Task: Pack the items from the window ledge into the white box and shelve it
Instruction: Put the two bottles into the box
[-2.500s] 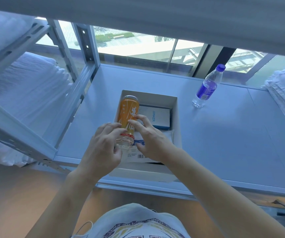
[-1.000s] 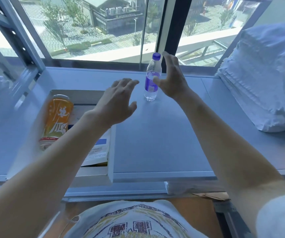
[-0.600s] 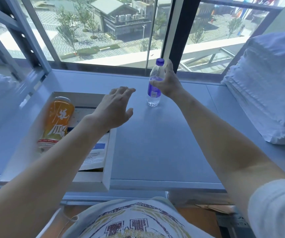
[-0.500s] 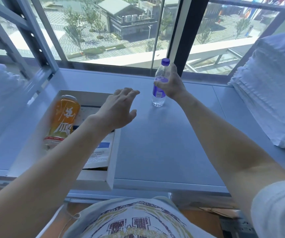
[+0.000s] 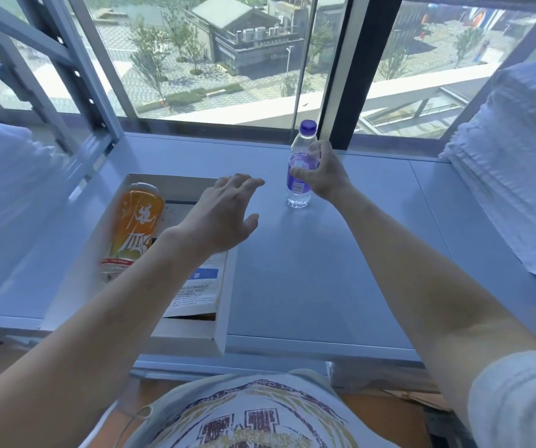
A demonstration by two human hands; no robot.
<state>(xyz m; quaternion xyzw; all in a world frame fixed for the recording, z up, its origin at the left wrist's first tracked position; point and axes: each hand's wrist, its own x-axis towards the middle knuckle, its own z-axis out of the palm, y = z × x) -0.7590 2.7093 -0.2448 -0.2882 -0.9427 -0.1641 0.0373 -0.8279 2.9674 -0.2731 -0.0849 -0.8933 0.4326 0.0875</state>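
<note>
The ledge [image 5: 324, 270] held the box [image 5: 221, 331], can [image 5: 134, 224] and papers [image 5: 195, 292] already inside. Right of the box, the right hand [image 5: 324, 176] had just curled its fingers [image 5: 295, 172] round the standing bottle [image 5: 300, 163], ready to lift. Beside the box's right rim hovered the left hand [image 5: 224, 215], fingers spread, holding nothing.

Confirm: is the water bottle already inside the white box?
No, the water bottle stands upright on the ledge, right of the white box, with the right hand gripping it.

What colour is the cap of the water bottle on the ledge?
Purple, matching its label; the head view shows the cap of the water bottle clearly.
</note>
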